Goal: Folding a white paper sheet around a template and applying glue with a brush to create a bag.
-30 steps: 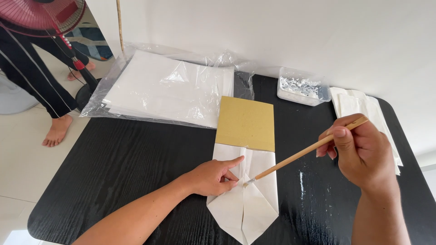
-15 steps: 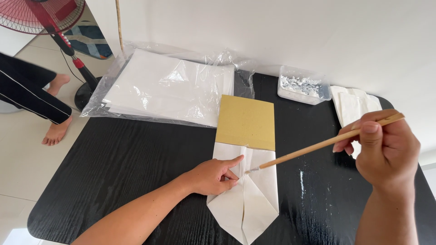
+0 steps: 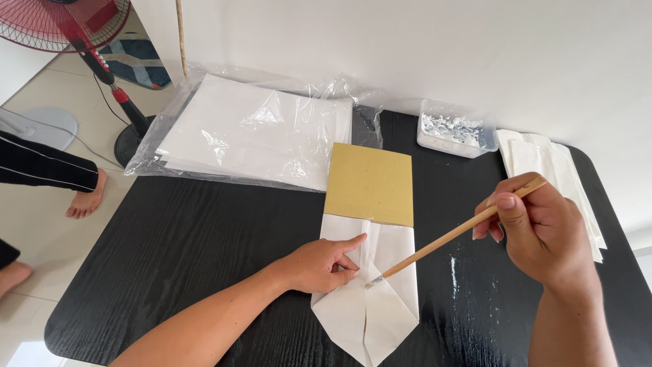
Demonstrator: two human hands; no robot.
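A folded white paper sheet (image 3: 370, 309) lies on the black table (image 3: 204, 251), its near end folded to a point, with a tan cardboard rectangle (image 3: 370, 182) tucked in its far end. My left hand (image 3: 324, 264) presses on the paper's left fold, index finger stretched out. My right hand (image 3: 536, 228) grips a thin wooden brush (image 3: 448, 238) whose tip touches the paper's centre seam just right of the left hand.
A plastic-wrapped stack of white sheets (image 3: 251, 132) lies at the far left. A clear tub of white paste (image 3: 456, 129) stands at the back. Folded white papers (image 3: 567, 180) are piled at the right edge. White smears (image 3: 454, 268) mark the table. A fan (image 3: 75, 27) and another person's foot (image 3: 85, 200) are on the floor.
My right hand swung out to the right and back, keeping the brush tip on the paper seam. The person on the floor has shifted left. My left hand stayed put.
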